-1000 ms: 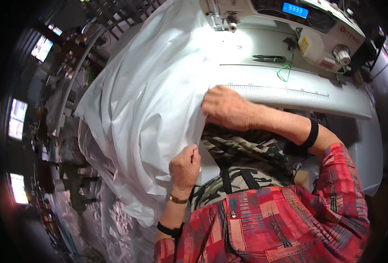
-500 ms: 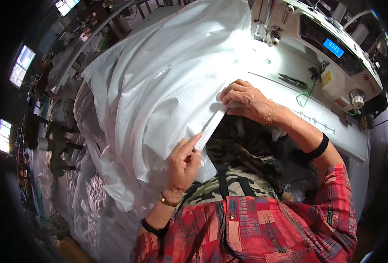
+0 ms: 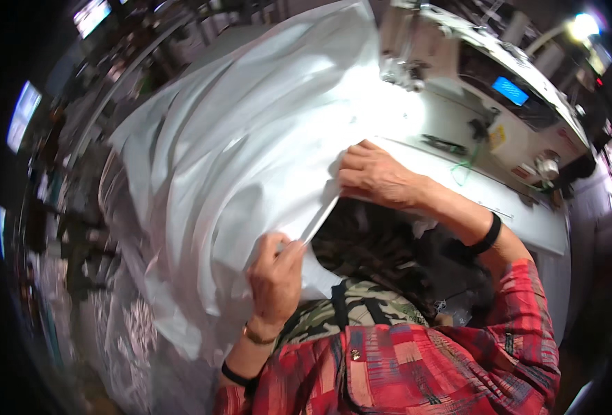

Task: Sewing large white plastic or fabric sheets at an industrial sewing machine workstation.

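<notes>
left hand and right hand pinch white sheet

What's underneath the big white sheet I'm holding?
Whatever lies directly beneath the white sheet is covered, so I can't tell. Past the edge your left hand and right hand hold, camouflage cloth shows; past its lower left side, crumpled pale plastic.

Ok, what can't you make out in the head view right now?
In the head view:
- Right hand: thumb, hidden behind its own fingers.
- White sheet: underside, hidden by its upper layer.
- Sewing machine: needle, lost in blur and glare.
- Blue screen: characters, blurred.
</notes>
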